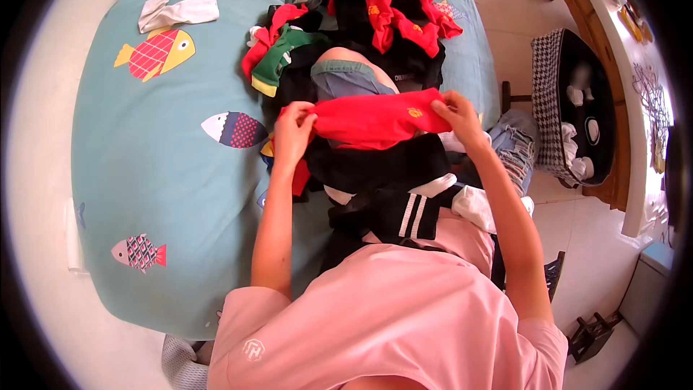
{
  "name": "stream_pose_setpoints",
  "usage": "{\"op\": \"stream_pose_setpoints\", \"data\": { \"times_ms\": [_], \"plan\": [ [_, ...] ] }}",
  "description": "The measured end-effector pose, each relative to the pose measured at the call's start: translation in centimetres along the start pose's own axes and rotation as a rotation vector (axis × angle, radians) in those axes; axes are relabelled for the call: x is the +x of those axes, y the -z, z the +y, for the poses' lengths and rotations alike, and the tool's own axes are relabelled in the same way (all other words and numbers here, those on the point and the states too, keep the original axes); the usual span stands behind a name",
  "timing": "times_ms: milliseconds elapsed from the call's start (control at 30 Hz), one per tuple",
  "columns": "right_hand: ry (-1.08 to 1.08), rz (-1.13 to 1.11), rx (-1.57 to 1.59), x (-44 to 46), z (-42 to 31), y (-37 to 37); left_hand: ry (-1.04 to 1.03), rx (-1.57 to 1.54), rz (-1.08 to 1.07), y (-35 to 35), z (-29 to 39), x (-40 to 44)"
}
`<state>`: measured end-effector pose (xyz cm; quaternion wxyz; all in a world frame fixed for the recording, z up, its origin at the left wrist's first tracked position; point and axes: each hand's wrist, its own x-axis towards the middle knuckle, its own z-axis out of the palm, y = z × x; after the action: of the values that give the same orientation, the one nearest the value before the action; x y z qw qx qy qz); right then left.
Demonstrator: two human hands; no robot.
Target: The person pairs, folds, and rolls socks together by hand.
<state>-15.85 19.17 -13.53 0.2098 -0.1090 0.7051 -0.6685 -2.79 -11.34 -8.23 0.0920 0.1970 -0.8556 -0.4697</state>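
Note:
A red sock with a small gold emblem is stretched sideways above my lap. My left hand pinches its left end, and my right hand grips the right end beside the emblem. Below and behind it lie black garments and my bent knee in blue-grey shorts. Closer to my body is a black sock with two white stripes. White socks lie near my right forearm. Part of another red piece shows under my left hand.
A pile of black clothes and red socks sits ahead on the bed, with a green sock at its left. A white sock lies on the fish-print sheet. At right stands a houndstooth basket holding white items.

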Motion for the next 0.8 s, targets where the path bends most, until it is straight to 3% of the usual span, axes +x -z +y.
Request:
{"op": "stream_pose_setpoints", "data": {
  "times_ms": [33,67,167,233,300,400,500,567,667,767,800],
  "plan": [
    [-0.003,0.001,-0.078,0.8,0.7,-0.5,-0.086,0.188,0.000,-0.4,-0.2,0.5],
    [-0.020,0.002,-0.146,1.0,1.5,-0.4,0.008,0.169,-0.005,-0.3,-0.4,0.4],
    [-0.087,0.052,0.180,-0.5,-1.4,-1.8,0.113,-0.145,-0.033,0.7,0.8,-0.4],
    [-0.028,0.072,0.211,-0.5,-1.9,-1.9,0.215,-0.329,-0.075,2.1,1.4,-0.5],
    [0.013,0.070,0.227,-0.5,-2.9,-1.7,0.186,-0.214,-0.075,2.6,1.3,-0.2],
    [0.062,0.109,-0.090,0.1,0.2,-2.2,-0.061,0.185,0.048,0.5,-0.2,0.4],
    [0.043,0.160,-0.281,-0.1,0.8,-1.9,-0.101,0.156,0.137,0.0,0.1,0.3],
    [0.130,0.187,-0.375,-0.1,1.2,-2.0,-0.155,0.197,0.052,0.0,-0.7,0.4],
    [-0.033,-0.031,-0.352,1.3,2.6,-1.4,-0.169,0.286,-0.078,1.2,1.1,0.4],
    [-0.262,-0.168,0.135,0.1,-0.3,-1.2,-0.166,0.249,-0.180,1.7,2.9,0.1],
    [-0.220,-0.156,0.214,-0.6,-1.9,-1.4,-0.166,0.245,-0.222,1.6,2.8,-0.1]
  ]
}}
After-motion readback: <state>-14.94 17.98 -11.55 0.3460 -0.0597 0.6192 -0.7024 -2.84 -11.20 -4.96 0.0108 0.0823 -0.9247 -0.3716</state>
